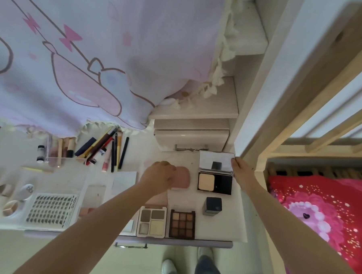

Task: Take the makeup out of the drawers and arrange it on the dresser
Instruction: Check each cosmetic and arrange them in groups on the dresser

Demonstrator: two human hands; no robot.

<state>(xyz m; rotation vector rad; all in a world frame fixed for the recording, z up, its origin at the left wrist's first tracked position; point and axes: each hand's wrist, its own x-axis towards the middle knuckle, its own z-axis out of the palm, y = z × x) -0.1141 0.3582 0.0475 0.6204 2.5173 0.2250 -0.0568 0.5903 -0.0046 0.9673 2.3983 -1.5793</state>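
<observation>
Now left hand [160,176] grips pink case [182,176]; right hand [241,168] pinches compact's lid [215,162].

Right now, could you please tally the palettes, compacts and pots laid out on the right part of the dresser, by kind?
Eyeshadow palettes: 2, a four-pan one and a nine-pan brown one.
Open mirrored powder compact: 1, with the right hand at its lid.
Pink case: 1, under the left hand.
Black cube pot: 1.
Total: 5.

pale curtain with pink bows and cartoon print [75,53], hot pink floral bedspread with sequins [323,209], brown nine-pan eyeshadow palette [182,224], olive and cream four-pan palette [151,221]
</observation>
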